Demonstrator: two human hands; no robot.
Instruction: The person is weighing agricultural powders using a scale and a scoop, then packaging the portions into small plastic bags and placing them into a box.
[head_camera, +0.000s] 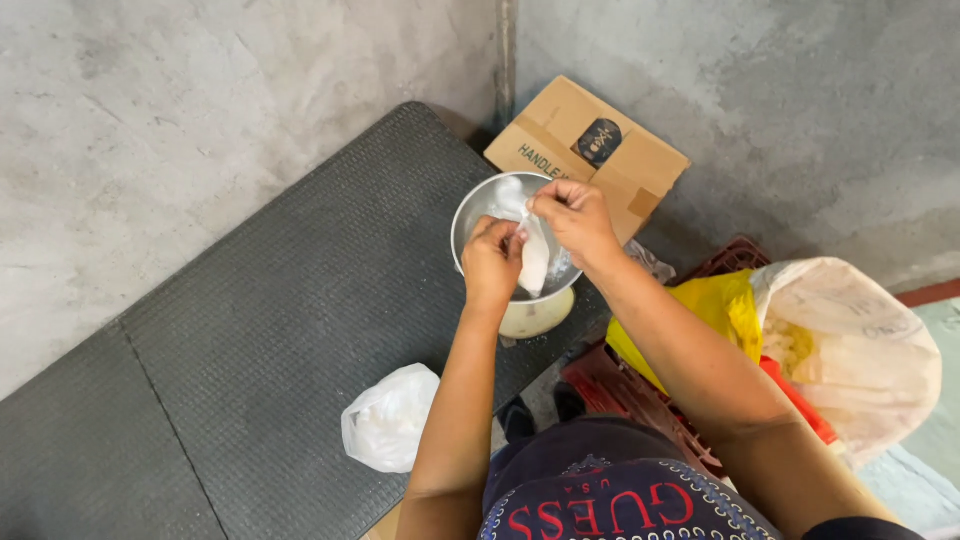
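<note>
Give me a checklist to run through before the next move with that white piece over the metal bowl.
1. Both hands on the soft white piece: left hand and right hand pinch it; ok.
2. Piece over the round metal bowl: ok.
3. Bowl seated on the pale tub beneath: cannot tell.
4. Bowl contents: white, partly hidden; cannot tell.
5. White plastic bag on the dark ribbed mat, apart from the bowl: ok.
</note>
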